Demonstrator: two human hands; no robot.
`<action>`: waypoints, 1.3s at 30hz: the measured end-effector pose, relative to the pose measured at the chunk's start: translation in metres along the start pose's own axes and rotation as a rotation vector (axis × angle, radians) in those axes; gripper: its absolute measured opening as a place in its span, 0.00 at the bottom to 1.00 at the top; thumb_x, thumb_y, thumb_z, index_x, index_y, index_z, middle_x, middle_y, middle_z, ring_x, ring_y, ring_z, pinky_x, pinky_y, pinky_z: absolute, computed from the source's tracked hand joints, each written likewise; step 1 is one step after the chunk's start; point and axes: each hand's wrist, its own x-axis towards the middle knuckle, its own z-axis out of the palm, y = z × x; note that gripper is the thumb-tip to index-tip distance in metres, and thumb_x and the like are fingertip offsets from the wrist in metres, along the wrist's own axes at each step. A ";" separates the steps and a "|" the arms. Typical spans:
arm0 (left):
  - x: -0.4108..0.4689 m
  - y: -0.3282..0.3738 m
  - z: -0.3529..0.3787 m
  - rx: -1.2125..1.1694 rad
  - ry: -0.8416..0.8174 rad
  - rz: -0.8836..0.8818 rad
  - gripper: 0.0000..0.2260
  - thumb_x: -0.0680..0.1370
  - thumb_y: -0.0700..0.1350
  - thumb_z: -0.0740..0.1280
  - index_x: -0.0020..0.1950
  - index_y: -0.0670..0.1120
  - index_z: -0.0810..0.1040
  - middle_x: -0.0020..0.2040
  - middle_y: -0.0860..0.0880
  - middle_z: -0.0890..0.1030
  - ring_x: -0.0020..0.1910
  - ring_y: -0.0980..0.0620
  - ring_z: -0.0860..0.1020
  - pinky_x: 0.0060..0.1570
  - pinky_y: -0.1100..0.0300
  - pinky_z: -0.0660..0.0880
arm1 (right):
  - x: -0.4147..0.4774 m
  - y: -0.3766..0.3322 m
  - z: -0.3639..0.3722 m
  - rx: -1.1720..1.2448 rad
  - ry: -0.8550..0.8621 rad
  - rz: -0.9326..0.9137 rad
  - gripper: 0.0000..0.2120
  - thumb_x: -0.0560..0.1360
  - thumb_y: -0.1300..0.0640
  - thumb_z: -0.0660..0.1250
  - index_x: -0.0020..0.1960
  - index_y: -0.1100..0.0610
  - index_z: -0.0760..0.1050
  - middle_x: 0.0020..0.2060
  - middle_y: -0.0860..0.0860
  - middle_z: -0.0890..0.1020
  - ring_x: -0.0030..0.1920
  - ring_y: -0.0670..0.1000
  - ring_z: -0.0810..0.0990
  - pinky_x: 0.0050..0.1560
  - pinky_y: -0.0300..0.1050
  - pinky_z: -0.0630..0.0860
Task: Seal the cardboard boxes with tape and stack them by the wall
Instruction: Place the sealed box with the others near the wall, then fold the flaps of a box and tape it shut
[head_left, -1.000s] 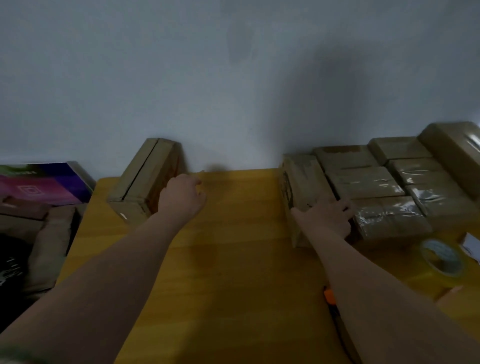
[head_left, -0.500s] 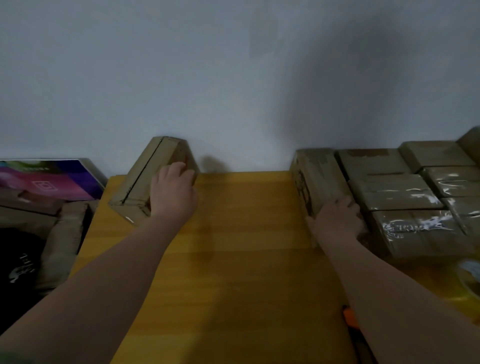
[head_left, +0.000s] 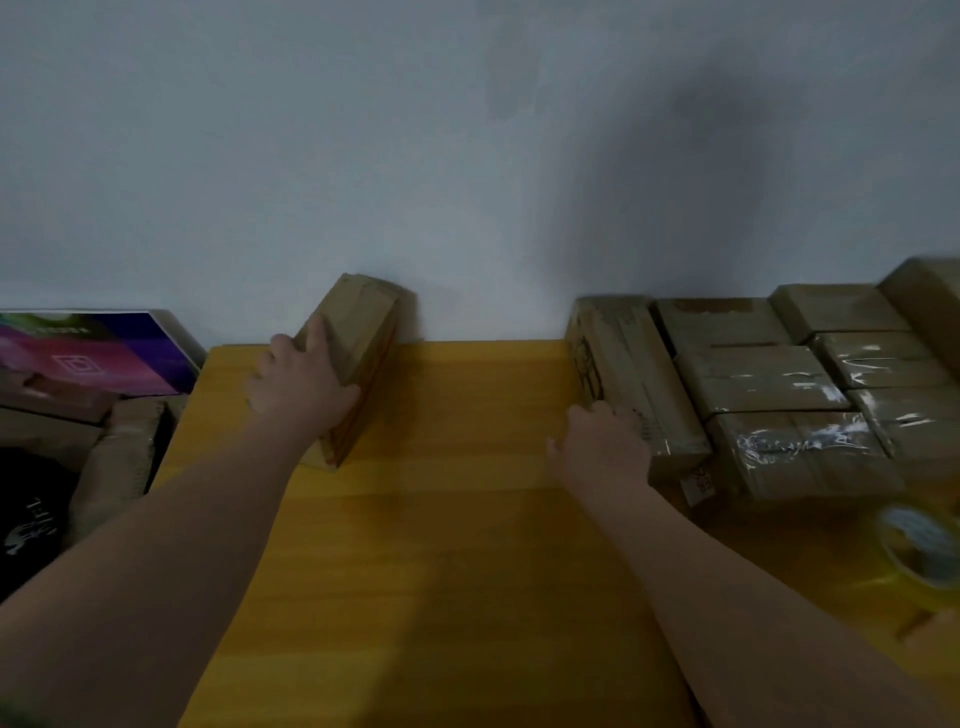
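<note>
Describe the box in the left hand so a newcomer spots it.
Start at the far-left corner of the yellow table, by the wall. The left hand grips the box there. It stands alone, tilted; the other boxes sit packed together at right.

Left hand (head_left: 301, 387) bare; right hand (head_left: 602, 449) bare; forearms uncovered.

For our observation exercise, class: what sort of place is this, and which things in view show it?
Likely a small packing or shipping station: taped cardboard boxes grouped against the wall, and a tape roll lying on the yellow table.
</note>
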 end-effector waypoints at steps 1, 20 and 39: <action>-0.007 0.004 0.001 0.001 -0.012 0.027 0.42 0.74 0.61 0.66 0.78 0.52 0.44 0.66 0.37 0.63 0.62 0.35 0.67 0.58 0.42 0.70 | -0.007 0.000 0.000 0.033 0.006 -0.009 0.15 0.80 0.46 0.60 0.58 0.56 0.73 0.57 0.54 0.73 0.63 0.55 0.69 0.52 0.49 0.72; -0.197 0.060 0.031 0.106 -0.200 0.834 0.44 0.76 0.58 0.66 0.79 0.51 0.39 0.76 0.50 0.53 0.74 0.47 0.56 0.73 0.45 0.51 | -0.207 0.140 0.074 0.149 -0.046 0.362 0.20 0.75 0.46 0.69 0.61 0.53 0.67 0.55 0.50 0.75 0.56 0.53 0.76 0.47 0.45 0.74; -0.222 0.072 0.044 0.216 -0.118 0.867 0.47 0.74 0.65 0.64 0.78 0.49 0.35 0.77 0.49 0.49 0.76 0.45 0.49 0.69 0.37 0.58 | -0.208 0.166 -0.016 1.171 0.323 0.251 0.32 0.65 0.49 0.77 0.64 0.47 0.66 0.55 0.46 0.73 0.51 0.47 0.75 0.45 0.46 0.77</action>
